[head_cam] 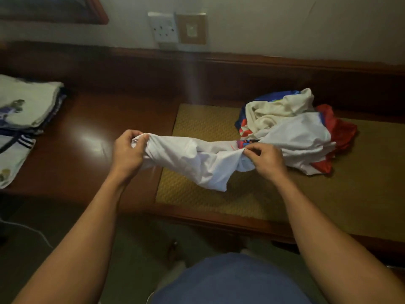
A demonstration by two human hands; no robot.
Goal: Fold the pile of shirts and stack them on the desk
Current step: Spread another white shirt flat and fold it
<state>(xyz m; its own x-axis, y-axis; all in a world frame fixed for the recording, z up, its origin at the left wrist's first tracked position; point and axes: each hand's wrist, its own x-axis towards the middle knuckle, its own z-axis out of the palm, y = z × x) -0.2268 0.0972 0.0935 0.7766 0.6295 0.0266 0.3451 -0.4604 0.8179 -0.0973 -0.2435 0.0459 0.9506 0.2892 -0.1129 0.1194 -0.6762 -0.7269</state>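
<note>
White shirt (197,159), crumpled, mid-frame, pinched between left hand (128,150) and right hand (266,160). Folded stack (28,106) at left edge; unfolded pile (295,128) at right: task judged partly complete.

the room is dim and warm, brownish all over. a pale shiny spot of glare sits on the desk (92,141). the white shirt (197,163) is the brightest thing, with a faint shadow under it. the wall (285,23) looks grey. the socket (163,27) is fuzzy. the stack (28,102) at the left edge is smeared, and straight lines bend near the corners. the floor (26,216) below is very dark.
</note>
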